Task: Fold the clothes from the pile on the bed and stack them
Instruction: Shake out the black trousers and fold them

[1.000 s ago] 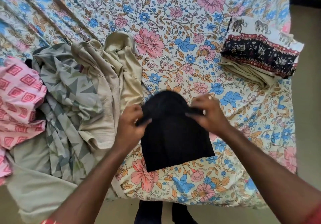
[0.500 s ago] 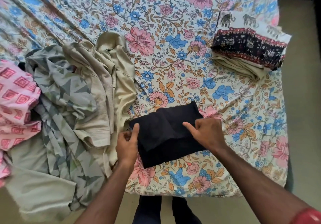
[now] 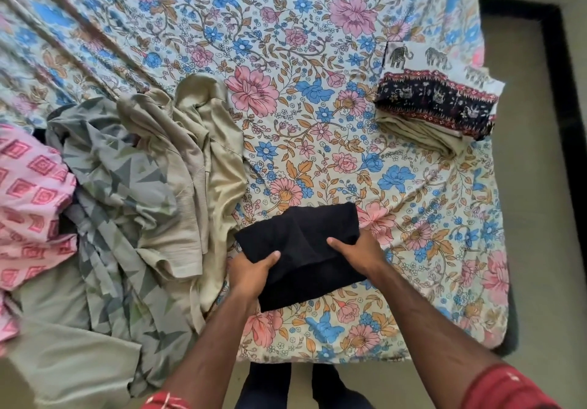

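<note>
A folded black garment [image 3: 301, 237] lies on the floral bedsheet [image 3: 286, 59] near the bed's front edge. My left hand [image 3: 251, 273] grips its left side, thumb on top. My right hand [image 3: 359, 251] grips its right side, thumb on top, fingers under the cloth. To the left is the unfolded pile: a beige garment [image 3: 193, 161], a grey-green triangle-print cloth [image 3: 117, 186] and a pink patterned garment [image 3: 28, 205]. At the right of the bed sits the stack of folded clothes [image 3: 438, 107], a dark elephant-print piece on top of beige ones.
The bed's right edge runs along a floor with a black border strip [image 3: 568, 122]. The front edge of the bed is just before my legs [image 3: 301, 386]. A plain grey-green cloth [image 3: 63, 354] hangs over the front left corner.
The top half of the black garment came down toward me, making it shorter. Both hands shifted from pinching the folded edge to gripping the bundle's sides.
</note>
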`<action>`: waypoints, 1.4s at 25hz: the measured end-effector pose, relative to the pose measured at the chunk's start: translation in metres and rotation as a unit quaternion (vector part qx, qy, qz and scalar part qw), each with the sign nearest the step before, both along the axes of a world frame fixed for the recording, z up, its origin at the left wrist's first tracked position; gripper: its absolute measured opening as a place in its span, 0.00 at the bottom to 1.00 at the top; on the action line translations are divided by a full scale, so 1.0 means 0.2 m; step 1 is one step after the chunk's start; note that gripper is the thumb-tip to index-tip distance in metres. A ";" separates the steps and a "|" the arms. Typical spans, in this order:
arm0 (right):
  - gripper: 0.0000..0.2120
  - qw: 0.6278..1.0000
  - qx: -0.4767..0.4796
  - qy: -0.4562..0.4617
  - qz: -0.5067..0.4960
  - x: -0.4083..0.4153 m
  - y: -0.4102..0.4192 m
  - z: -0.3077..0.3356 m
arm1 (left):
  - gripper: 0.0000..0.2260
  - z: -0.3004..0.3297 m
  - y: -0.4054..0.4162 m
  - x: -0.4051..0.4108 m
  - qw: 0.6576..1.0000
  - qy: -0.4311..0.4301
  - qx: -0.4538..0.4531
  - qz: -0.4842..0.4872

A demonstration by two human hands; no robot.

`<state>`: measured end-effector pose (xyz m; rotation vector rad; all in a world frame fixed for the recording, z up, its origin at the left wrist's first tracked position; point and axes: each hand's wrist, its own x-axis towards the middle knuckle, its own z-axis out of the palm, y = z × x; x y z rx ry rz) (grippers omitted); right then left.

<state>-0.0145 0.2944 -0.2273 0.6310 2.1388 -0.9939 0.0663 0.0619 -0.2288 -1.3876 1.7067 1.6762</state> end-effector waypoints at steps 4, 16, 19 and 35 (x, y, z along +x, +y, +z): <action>0.21 0.997 -0.015 0.070 0.011 0.04 -0.04 0.12 | 0.15 0.14 -0.05 -0.06 0.988 0.020 -0.114 -0.098; 0.18 0.947 -0.078 0.284 -0.132 -0.79 0.42 0.45 | 0.17 0.53 0.35 -1.13 0.948 0.256 -0.036 -0.184; 0.20 0.923 -0.083 0.330 -0.181 -1.08 0.65 0.55 | 0.17 0.63 0.56 -1.47 0.932 0.300 -0.028 -0.199; 0.27 0.912 0.315 0.255 0.066 -1.54 1.04 0.34 | 0.19 0.35 1.03 -2.12 0.812 0.242 -0.250 -0.468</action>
